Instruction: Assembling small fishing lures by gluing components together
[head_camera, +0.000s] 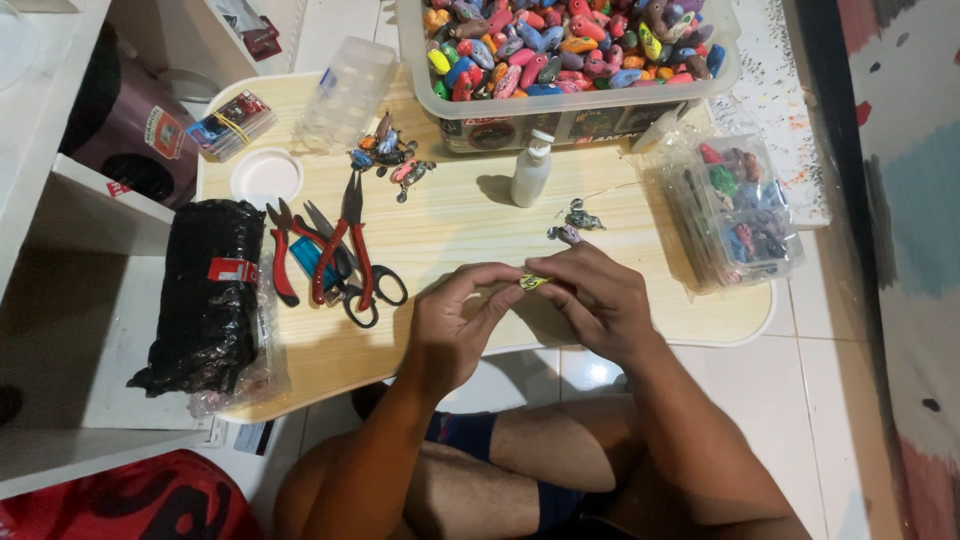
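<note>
Right now both your hands meet over the near edge of the wooden worktop (440, 225), and between them you pinch a small yellow-green lure (533, 282). Your left hand (455, 325) closes its thumb and forefinger on the lure's left end; your right hand (600, 300) grips the right end with its fingertips. The piece is tiny and mostly covered, so its exact shape is hard to tell, though it looks like one of the little painted fish bodies.

Just beyond your right hand, a small dark lure (578, 218) lies on the worktop, with a thin wire trailing off to the right. A white squeeze bottle (531, 172) stands upright beyond that, close to a big clear bin (570, 110) heaped with colourful lure bodies at the far side. To the right, a clear box (735, 210) with compartments holds more painted pieces.

To the left of your hands lie red-handled pliers (345, 245), a second red-handled tool (281, 255), and black-handled scissors (365, 290), all close together and partly crossing. Farther off sit a cluster of finished lures (390, 155), a round white lid (266, 177), an empty clear plastic box (348, 90) and a banded pack of cards (232, 124). A black plastic bundle (205, 295) lies along the left edge.
</note>
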